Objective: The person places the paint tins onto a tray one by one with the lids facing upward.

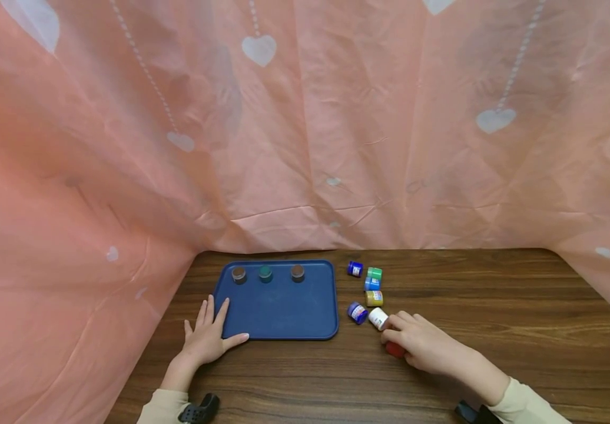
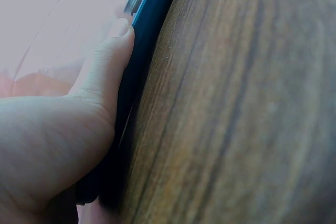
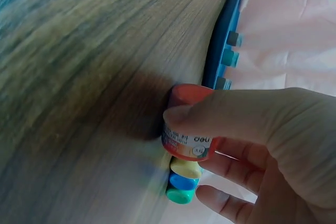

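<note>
My right hand pinches a small red paint jar between thumb and fingers, low over the wood; a printed label shows on its side. Right by those fingertips lies a white jar, and left of it a dark blue jar. My left hand rests with fingers spread on the left front corner of a blue tray, thumb along its front edge. On the tray's far side stand a brown jar, a green jar and another brown jar.
Farther back, right of the tray, lie a yellow jar, a light blue jar, a green-capped jar and another dark blue jar. A pink curtain with white hearts hangs behind and left of the wooden table.
</note>
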The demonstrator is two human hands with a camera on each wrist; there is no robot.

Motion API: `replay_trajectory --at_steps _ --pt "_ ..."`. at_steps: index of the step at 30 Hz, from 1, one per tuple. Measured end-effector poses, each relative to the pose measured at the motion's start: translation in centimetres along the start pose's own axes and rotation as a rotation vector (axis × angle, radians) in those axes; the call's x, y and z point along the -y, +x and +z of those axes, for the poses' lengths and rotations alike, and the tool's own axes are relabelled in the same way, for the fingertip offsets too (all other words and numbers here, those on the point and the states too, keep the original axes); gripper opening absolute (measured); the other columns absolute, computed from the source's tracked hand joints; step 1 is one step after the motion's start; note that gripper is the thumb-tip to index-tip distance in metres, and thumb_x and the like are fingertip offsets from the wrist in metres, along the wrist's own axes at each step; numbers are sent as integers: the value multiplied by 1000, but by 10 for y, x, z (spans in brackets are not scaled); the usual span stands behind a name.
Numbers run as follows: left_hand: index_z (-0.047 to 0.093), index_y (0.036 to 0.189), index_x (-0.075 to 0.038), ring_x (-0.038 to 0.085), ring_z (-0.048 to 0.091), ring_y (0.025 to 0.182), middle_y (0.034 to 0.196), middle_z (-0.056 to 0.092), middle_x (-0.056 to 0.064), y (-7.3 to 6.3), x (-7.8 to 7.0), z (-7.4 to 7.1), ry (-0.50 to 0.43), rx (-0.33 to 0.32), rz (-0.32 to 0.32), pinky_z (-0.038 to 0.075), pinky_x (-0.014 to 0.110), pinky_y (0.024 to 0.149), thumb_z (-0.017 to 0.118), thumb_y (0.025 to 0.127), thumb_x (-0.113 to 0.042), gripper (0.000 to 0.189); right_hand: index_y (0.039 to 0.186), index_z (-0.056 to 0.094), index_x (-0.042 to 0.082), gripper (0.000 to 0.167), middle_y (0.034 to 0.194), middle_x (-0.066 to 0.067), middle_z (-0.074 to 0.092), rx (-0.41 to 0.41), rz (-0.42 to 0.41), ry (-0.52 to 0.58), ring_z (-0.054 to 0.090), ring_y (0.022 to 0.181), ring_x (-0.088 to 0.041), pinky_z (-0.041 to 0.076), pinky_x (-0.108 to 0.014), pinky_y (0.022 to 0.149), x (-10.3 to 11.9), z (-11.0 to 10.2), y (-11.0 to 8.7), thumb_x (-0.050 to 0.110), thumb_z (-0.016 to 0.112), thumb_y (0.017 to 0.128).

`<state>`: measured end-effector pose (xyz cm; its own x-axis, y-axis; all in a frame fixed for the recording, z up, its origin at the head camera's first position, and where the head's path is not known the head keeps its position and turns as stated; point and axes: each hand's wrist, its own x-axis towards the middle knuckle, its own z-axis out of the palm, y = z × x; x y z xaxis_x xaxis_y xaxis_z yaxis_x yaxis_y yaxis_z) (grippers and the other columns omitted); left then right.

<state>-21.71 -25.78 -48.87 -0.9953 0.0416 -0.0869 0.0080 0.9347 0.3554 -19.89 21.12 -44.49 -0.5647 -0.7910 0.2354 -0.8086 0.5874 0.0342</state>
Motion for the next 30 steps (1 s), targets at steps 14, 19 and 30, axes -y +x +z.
replay_trajectory --at_steps 14,19,30 --pt "17 158 -13 47 -4 149 162 -4 27 -1 1 -2 7 1 0 -1 82 103 59 77 -77 111 97 64 19 39 103 4 57 -1 -17 22 54 90 -14 44 -31 72 12 5 17 22 85 64" --pt "17 158 -13 47 -4 149 162 -4 27 -2 1 -1 2 4 1 -1 82 102 59 77 -77 111 96 64 18 36 102 5 57 -18 -33 47 55 89 -13 46 -31 73 20 6 29 25 85 68" --pt "16 158 -14 47 -5 149 162 -4 27 0 0 0 5 -1 3 -1 82 103 59 77 -77 111 98 66 17 32 103 4 62 -114 -68 118 57 97 -13 50 -33 83 17 13 62 29 83 74"
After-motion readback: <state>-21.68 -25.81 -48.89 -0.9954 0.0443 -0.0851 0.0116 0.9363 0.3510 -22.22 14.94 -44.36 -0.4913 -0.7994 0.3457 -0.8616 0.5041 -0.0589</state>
